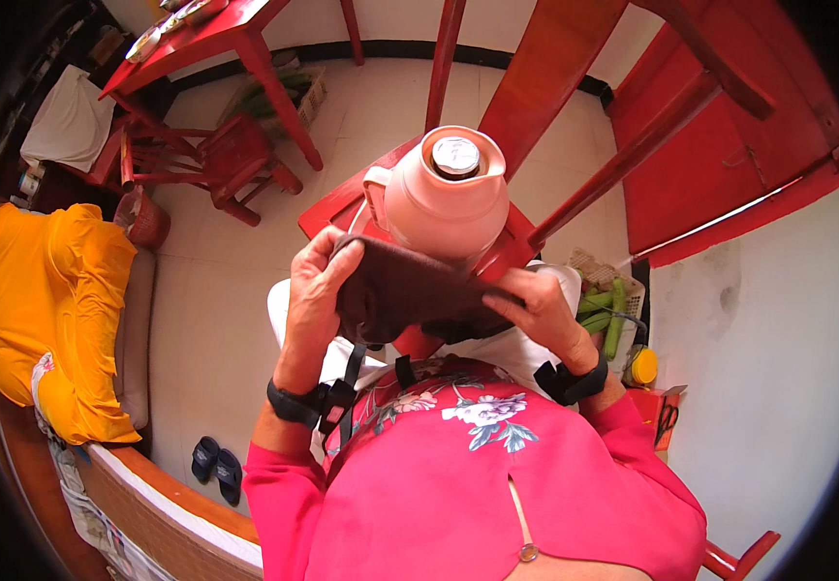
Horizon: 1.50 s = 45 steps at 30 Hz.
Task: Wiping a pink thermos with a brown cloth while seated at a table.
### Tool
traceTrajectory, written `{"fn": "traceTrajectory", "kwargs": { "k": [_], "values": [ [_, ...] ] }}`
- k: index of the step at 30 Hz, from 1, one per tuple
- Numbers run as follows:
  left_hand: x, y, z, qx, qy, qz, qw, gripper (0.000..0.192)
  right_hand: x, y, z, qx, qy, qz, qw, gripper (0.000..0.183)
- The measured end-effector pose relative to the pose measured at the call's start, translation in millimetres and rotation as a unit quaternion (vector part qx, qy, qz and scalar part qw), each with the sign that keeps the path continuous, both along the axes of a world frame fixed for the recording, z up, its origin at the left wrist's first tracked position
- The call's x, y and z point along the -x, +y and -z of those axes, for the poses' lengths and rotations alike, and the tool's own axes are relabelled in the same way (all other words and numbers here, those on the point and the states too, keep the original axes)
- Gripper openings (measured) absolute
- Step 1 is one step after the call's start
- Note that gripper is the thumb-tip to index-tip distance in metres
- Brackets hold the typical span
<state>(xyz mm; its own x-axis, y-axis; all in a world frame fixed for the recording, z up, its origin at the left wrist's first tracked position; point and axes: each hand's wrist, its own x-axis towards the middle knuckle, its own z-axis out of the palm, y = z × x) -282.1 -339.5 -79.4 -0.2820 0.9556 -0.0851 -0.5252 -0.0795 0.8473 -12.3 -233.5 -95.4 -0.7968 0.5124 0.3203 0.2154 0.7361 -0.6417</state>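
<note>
A dark brown cloth point(412, 290) is stretched between my two hands above my lap. My left hand point(321, 279) pinches its upper left corner between thumb and fingers. At the other end, my right hand point(539, 309) grips the cloth's right side, with the fingertips partly over the fabric. Just beyond the cloth stands a pink thermos jug point(448, 200) with a silver-topped stopper point(456, 155), its handle towards the left. The jug rests on a red wooden chair point(332, 207), and the cloth hides part of its base.
A red table point(194, 54) with dishes and a small red chair point(234, 156) stand at the far left. Orange fabric point(56, 312) covers a seat on the left. Slippers point(217, 468) lie on the floor. To the right are a basket of green vegetables point(612, 312) and scissors point(666, 425).
</note>
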Motion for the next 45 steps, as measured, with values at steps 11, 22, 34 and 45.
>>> {"fn": "traceTrajectory", "kwargs": {
  "k": [11,22,34,45],
  "values": [
    [-5.3,29.0,53.5,0.084,0.093,-0.027,0.992,0.015,7.0,12.6,54.1,0.178,-0.023,0.106,0.978,0.02],
    [-16.8,24.9,36.1,0.049,0.236,-0.007,0.971,0.019,9.5,13.6,96.5,0.206,-0.041,0.123,0.97,0.021],
    [24.5,28.7,96.4,0.166,0.113,-0.132,0.971,0.018,24.2,2.0,37.5,0.148,-0.031,0.077,0.985,0.021],
    [-4.5,-27.6,125.3,0.197,0.129,0.097,0.967,0.034,9.6,-0.5,47.3,0.303,-0.018,0.041,0.952,0.021]
  ]
}}
